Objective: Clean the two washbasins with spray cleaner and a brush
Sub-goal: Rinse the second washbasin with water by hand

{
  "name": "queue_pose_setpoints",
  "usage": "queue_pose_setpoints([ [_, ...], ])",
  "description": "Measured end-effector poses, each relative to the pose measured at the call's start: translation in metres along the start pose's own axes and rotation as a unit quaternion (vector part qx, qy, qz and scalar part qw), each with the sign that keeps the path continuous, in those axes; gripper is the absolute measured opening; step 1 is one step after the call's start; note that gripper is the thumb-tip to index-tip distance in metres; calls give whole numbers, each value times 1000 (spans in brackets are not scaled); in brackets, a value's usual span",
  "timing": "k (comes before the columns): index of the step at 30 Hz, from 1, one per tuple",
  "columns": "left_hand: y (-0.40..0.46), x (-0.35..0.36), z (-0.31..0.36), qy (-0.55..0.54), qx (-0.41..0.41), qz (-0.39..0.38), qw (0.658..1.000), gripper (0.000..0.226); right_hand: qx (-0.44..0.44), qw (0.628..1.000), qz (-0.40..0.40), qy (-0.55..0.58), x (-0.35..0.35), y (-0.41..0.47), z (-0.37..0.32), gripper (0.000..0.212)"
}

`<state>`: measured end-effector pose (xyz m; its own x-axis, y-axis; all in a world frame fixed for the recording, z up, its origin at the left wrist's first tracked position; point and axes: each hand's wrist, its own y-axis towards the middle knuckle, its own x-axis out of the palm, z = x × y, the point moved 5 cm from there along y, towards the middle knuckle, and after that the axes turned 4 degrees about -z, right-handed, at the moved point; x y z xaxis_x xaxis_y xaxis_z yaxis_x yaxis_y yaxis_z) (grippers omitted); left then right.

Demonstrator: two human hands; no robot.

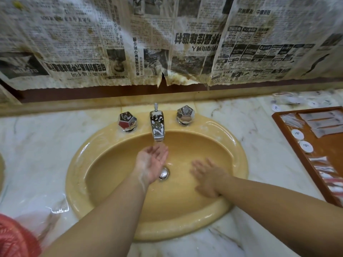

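My left hand (153,163) is under the tap (157,126) in the basin (239,164), my right hand (207,178) beside it; a tray (297,145) lies right of the basin.

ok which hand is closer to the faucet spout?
Left. The left hand is cupped palm-up just under the faucet spout, above the drain. The right hand lies lower and off to the right inside the basin.

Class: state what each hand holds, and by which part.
Nothing is held: the left hand is cupped palm-up under the spout; the right hand is open.
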<state>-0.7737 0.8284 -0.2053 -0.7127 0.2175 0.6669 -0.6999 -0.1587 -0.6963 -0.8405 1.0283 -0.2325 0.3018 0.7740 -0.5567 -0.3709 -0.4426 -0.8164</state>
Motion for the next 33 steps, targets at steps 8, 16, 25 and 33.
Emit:
queue_pose_setpoints([
  [8, -36, 4, -58, 367, -206, -73, 904, 36, -229, 947, -129, 185, -17, -23, -102, 49],
  [16, 1, 8, -4, 140, -33, 7, 990, 37, -40, 979, -110, 166, -2, -2, -86, 75],
  [25, -9, -28, 3, 320, -121, 13, 940, 38, -15, 969, -157, 191, -2, 4, -104, 81],
  [33, -23, 7, -20, 285, -264, -138, 911, 38, -284, 881, -91, 367, -68, -28, -197, 52],
])
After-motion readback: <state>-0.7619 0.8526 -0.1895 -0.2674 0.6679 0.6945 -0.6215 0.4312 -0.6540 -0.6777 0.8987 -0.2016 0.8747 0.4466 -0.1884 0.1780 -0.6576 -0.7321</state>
